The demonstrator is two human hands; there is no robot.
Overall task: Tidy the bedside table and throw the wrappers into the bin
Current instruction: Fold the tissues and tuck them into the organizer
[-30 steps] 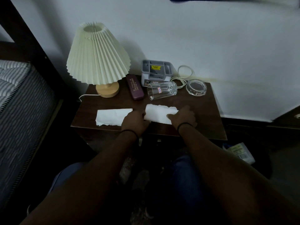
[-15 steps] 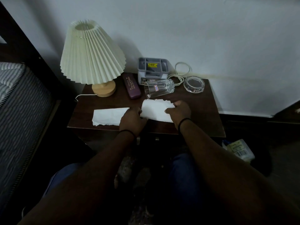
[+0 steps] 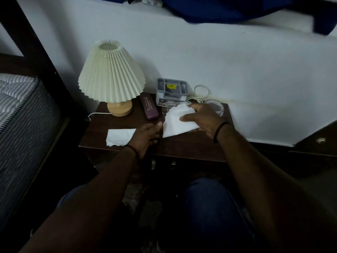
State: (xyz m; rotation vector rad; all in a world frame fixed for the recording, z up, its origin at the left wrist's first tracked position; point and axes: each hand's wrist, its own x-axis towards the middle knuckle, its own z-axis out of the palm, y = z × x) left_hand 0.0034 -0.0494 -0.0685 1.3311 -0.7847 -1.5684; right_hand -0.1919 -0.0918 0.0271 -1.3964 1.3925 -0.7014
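Observation:
My right hand (image 3: 202, 121) grips a white paper wrapper (image 3: 176, 123) and holds it lifted and tilted above the dark wooden bedside table (image 3: 191, 143). My left hand (image 3: 145, 137) hovers just left of that wrapper, fingers apart, thumb near its edge, holding nothing. A second white wrapper (image 3: 118, 136) lies flat on the table near its front left edge, partly under my left hand. The lifted wrapper and my right hand hide most of a clear glass lying on its side behind them.
A pleated cream lamp (image 3: 111, 77) stands at the back left, with a maroon case (image 3: 149, 108) beside it. A grey organiser box (image 3: 171, 91), a coiled white cable (image 3: 201, 92) and a glass ashtray (image 3: 218, 105) sit along the wall. A striped mattress (image 3: 20, 114) lies at left.
My right hand has lifted the right wrapper off the table and tilted it up. My left hand has let go of it and opened. The camera has tilted upward.

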